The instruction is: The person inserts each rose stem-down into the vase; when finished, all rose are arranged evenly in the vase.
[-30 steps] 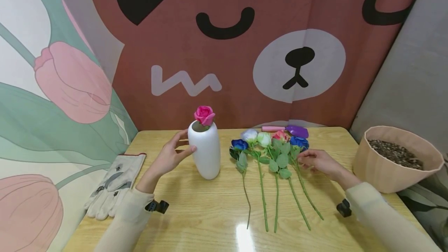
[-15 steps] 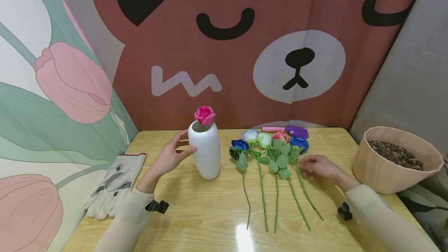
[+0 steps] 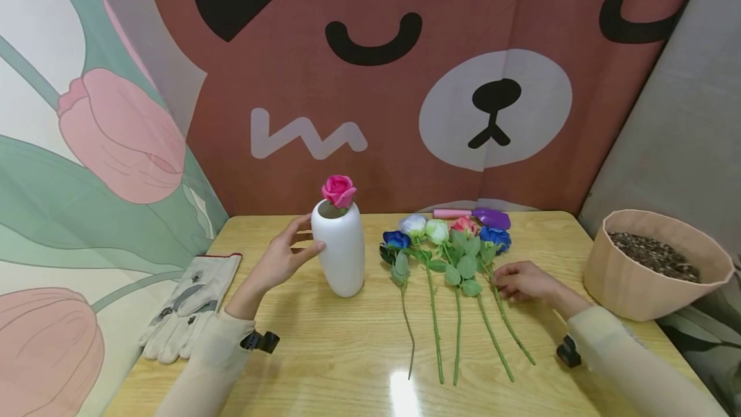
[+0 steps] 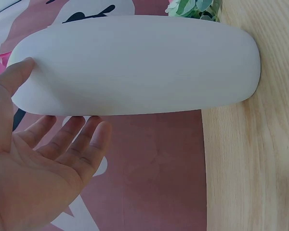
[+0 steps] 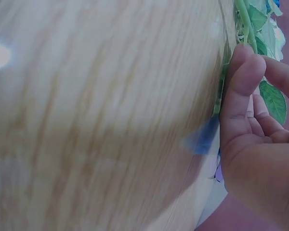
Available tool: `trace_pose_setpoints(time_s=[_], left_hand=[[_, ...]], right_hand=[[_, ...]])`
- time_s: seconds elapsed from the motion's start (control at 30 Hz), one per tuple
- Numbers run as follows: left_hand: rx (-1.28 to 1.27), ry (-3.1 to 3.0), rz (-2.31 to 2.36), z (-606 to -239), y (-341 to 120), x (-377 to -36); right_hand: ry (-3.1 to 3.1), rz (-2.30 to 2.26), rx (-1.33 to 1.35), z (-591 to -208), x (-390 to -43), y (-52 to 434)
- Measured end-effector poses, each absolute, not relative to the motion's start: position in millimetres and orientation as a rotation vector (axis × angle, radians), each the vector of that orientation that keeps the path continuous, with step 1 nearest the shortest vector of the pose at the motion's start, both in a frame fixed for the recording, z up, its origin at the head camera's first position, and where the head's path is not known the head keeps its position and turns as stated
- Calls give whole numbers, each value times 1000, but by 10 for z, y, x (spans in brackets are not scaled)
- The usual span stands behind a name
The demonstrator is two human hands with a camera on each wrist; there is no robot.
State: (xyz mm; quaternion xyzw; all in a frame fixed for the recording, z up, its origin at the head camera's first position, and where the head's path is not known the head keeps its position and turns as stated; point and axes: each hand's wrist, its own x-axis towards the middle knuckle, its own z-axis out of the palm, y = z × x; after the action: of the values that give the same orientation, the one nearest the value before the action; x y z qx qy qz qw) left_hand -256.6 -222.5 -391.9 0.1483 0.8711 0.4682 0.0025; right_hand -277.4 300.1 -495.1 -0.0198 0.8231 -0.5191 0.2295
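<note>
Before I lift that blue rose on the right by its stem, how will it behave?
The blue rose will probably bend: its stem is long and thin, with the bloom and leaves all at one end. It looks light, so the right hand, whose fingers touch the stem, should lift it easily. Its leaves overlap the neighbouring rose's, so they may snag and drag it along.

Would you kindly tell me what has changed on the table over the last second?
The right hand slid down along the rightmost blue rose's stem, toward the person, and now touches it lower down with curled fingers. The left hand stayed open against the white vase; the pink rose in it and the other flowers did not move.
</note>
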Motion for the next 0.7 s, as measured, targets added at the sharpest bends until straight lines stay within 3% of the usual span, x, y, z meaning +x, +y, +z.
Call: trace_pose_setpoints(time_s=[0.7], left_hand=[[476, 2744, 1462, -3926, -2237, -2573]], right_hand=[[2284, -1492, -106, -4844, -2761, 3034]])
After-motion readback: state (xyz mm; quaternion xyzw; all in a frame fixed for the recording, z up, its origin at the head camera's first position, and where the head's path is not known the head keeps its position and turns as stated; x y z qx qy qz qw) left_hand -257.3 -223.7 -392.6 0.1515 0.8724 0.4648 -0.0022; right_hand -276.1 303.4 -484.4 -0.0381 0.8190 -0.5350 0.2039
